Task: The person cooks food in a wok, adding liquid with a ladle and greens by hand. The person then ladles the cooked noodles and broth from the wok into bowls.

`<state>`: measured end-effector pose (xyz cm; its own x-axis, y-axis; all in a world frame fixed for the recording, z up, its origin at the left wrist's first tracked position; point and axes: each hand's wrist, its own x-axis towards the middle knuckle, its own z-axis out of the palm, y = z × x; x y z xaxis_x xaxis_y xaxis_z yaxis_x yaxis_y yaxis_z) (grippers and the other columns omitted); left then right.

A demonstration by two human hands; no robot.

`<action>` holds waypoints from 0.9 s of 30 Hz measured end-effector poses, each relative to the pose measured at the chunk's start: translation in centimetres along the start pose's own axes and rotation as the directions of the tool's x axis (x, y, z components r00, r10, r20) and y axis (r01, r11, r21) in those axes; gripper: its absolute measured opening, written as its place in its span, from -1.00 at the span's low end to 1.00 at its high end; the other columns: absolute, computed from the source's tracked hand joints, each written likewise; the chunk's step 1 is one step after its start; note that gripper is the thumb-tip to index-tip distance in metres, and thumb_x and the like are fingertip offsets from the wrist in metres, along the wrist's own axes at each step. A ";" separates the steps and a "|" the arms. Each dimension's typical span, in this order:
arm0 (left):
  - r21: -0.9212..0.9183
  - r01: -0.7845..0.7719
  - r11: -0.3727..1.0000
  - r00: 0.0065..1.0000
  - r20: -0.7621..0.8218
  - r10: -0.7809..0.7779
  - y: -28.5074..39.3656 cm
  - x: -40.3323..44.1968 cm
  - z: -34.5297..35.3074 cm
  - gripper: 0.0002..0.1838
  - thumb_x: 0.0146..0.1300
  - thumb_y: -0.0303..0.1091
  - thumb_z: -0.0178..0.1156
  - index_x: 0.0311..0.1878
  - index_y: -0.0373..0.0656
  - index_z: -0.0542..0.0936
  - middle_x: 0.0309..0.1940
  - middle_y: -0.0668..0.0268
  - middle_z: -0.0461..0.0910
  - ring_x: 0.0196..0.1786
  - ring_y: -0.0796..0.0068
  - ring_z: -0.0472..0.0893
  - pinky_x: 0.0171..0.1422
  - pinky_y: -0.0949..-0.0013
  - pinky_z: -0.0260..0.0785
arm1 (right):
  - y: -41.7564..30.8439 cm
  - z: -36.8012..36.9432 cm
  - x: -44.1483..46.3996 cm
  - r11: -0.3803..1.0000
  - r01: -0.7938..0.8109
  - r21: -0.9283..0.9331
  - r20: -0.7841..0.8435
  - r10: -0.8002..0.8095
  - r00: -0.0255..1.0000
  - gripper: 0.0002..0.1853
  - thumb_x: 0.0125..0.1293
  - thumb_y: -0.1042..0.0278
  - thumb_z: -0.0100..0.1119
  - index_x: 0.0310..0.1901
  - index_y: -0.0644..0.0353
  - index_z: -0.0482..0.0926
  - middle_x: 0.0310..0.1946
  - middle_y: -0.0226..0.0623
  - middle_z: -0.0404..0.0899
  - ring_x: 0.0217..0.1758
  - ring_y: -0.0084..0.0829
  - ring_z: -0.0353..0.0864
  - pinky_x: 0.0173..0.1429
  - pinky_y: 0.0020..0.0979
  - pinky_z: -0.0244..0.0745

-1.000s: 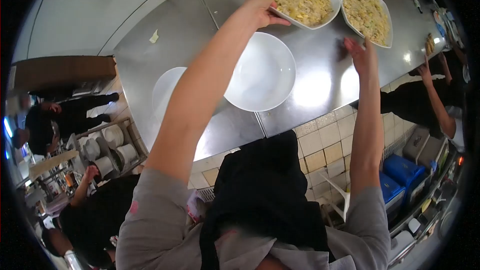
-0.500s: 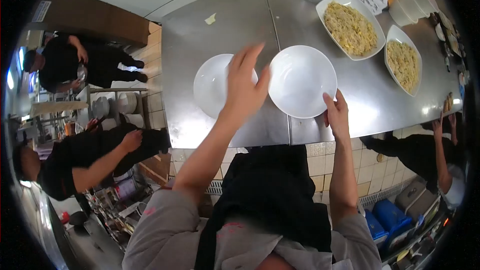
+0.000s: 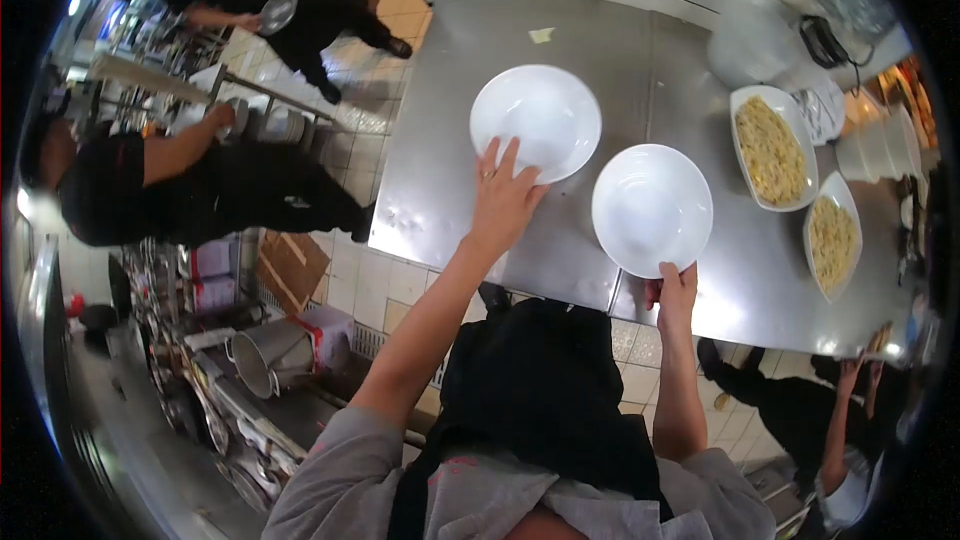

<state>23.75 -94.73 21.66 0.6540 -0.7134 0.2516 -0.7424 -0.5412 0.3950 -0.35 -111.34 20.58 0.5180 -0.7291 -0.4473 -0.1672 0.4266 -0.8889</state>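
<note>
Two white round bowls stand side by side on the steel table (image 3: 575, 35). My left hand (image 3: 505, 202) reaches over the near rim of the left bowl (image 3: 540, 110), its fingers spread and the fingertips at the bowl's inner side. Whether it presses on the bowl I cannot tell. My right hand (image 3: 677, 295) pinches the near rim of the right bowl (image 3: 652, 205), thumb on top and the other fingers below the edge, partly hidden. Both bowls look empty.
Two white dishes of fried rice (image 3: 770, 155) (image 3: 832, 240) stand at the right, near stacked white containers (image 3: 880, 145). A scrap (image 3: 541, 36) lies at the back. Co-workers stand left (image 3: 190, 180) and right (image 3: 800, 400). Behind me, at lower left, is a large pot (image 3: 265, 355).
My left hand has come down from above the table onto the left bowl's near rim. My right hand keeps its hold on the right bowl. The view has turned left.
</note>
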 end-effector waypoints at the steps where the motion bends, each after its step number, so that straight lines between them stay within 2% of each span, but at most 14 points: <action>1: 0.001 -0.002 1.000 1.000 -0.025 0.002 -0.3 1.0 0.3 -0.76 0.21 -0.24 0.29 -0.10 -0.12 0.62 0.35 -0.04 0.28 0.44 -0.24 0.09 0.44 -0.24 -0.01 | 0.0 0.2 0.0 1.000 -0.015 0.001 -0.002 0.015 1.000 -0.63 0.30 0.46 -0.07 0.13 0.27 0.25 -0.59 -0.32 0.41 -0.76 -0.57 0.31 -0.77 -0.51 0.18; 5: 0.018 0.002 1.000 0.997 -0.075 -0.001 -1.3 3.9 1.8 -0.74 0.24 -0.21 0.25 -0.05 -0.10 0.61 0.36 -0.05 0.26 0.44 -0.25 0.10 0.45 -0.27 -0.02 | 0.2 1.1 -0.5 0.998 -0.064 -0.006 -0.033 0.063 0.997 -0.63 0.28 0.43 -0.04 0.13 0.20 0.27 -0.55 -0.28 0.44 -0.74 -0.54 0.34 -0.76 -0.49 0.22; 7: -0.001 0.012 1.000 0.995 -0.102 -0.012 -1.4 4.8 2.3 -0.65 0.26 -0.22 0.23 0.09 -0.07 0.55 0.39 -0.10 0.18 0.46 -0.28 0.05 0.47 -0.27 -0.05 | 0.4 1.2 -0.4 0.997 -0.075 -0.019 -0.062 0.074 0.995 -0.63 0.27 0.43 -0.04 0.13 0.19 0.28 -0.56 -0.29 0.44 -0.73 -0.54 0.35 -0.76 -0.48 0.23; 11: 0.037 0.086 0.996 0.985 -0.156 -0.080 -0.4 3.5 0.6 -0.40 0.27 -0.24 0.20 0.38 0.00 0.32 0.45 -0.18 -0.01 0.48 -0.34 -0.05 0.49 -0.27 -0.09 | 0.0 2.1 -1.5 0.999 -0.022 -0.025 -0.060 0.020 0.998 -0.66 0.42 0.19 0.00 0.12 0.15 0.29 -0.59 -0.31 0.44 -0.73 -0.53 0.34 -0.73 -0.47 0.23; 12: 0.006 0.107 0.994 0.980 -0.168 -0.104 -0.7 2.1 0.1 -0.36 0.27 -0.25 0.20 0.41 0.01 0.27 0.46 -0.19 -0.04 0.48 -0.36 -0.06 0.49 -0.26 -0.10 | 0.2 2.2 -2.0 0.999 0.013 -0.050 -0.081 -0.017 0.997 -0.55 0.46 -0.03 -0.03 0.18 0.12 0.28 -0.62 -0.33 0.42 -0.75 -0.55 0.30 -0.72 -0.49 0.18; 15: -0.083 0.183 0.980 0.962 -0.192 -0.195 -1.6 -4.4 -2.4 -0.26 0.25 -0.30 0.22 0.48 0.03 0.17 0.47 -0.20 -0.09 0.49 -0.38 -0.09 0.49 -0.24 -0.09 | 1.0 2.7 -4.2 1.000 -0.010 0.011 -0.263 0.013 0.965 -0.46 0.46 -0.14 -0.09 0.25 0.09 0.26 -0.65 -0.38 0.36 -0.76 -0.59 0.21 -0.72 -0.52 0.07; 18: -0.094 0.354 0.930 0.922 -0.129 -0.364 -2.4 -15.1 -7.4 -0.26 0.21 -0.35 0.25 0.46 -0.01 0.21 0.47 -0.20 -0.07 0.49 -0.32 -0.07 0.49 -0.18 -0.04 | 2.5 3.7 -7.6 0.998 -0.020 -0.051 -0.179 0.011 0.984 -0.41 0.47 -0.20 -0.15 0.28 0.11 0.27 -0.68 -0.45 0.28 -0.75 -0.64 0.12 -0.71 -0.56 -0.05; 20: -0.091 0.393 0.915 0.893 -0.200 -0.404 -4.3 -24.4 -8.2 -0.30 0.18 -0.36 0.26 0.41 -0.06 0.26 0.45 -0.21 0.00 0.49 -0.29 -0.01 0.48 -0.17 -0.02 | 3.9 5.2 -9.5 0.995 -0.011 -0.098 -0.057 0.005 0.998 -0.42 0.48 -0.19 -0.17 0.27 0.13 0.30 -0.68 -0.47 0.25 -0.75 -0.66 0.09 -0.71 -0.58 -0.09; 21: -0.075 0.477 0.876 0.856 -0.188 -0.482 -5.1 -29.3 -8.6 -0.31 0.17 -0.36 0.26 0.39 -0.08 0.27 0.44 -0.21 0.01 0.49 -0.27 -0.01 0.47 -0.15 -0.02 | 4.6 6.4 -10.4 0.992 -0.007 -0.125 0.014 0.008 1.000 -0.42 0.48 -0.19 -0.18 0.26 0.14 0.31 -0.68 -0.48 0.24 -0.75 -0.67 0.07 -0.70 -0.58 -0.10; 25: 0.009 0.736 0.677 0.661 -0.226 -0.716 -5.3 -46.5 -12.9 -0.34 0.19 -0.34 0.27 0.37 -0.12 0.30 0.43 -0.21 0.04 0.42 -0.24 0.15 0.43 -0.04 0.11 | 7.0 13.2 -14.5 0.972 -0.019 -0.235 0.238 0.076 0.968 -0.45 0.49 -0.17 -0.19 0.17 0.17 0.40 -0.68 -0.49 0.26 -0.76 -0.69 0.08 -0.71 -0.59 -0.10; 27: -0.110 0.853 0.510 0.470 -0.261 -0.843 -4.4 -53.0 -15.3 -0.35 0.21 -0.34 0.26 0.37 -0.16 0.29 0.41 -0.22 0.06 0.35 -0.21 0.26 0.38 0.01 0.19 | 9.0 16.5 -16.6 0.952 0.029 -0.306 0.389 0.098 0.916 -0.51 0.49 -0.12 -0.15 0.11 0.15 0.44 -0.66 -0.49 0.30 -0.76 -0.70 0.11 -0.72 -0.60 -0.05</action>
<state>-5.41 -47.69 20.05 0.9714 0.2369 0.0154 0.1957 -0.8358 0.5129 3.39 -86.57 21.64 0.7848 -0.4176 -0.4579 -0.4007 0.2216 -0.8890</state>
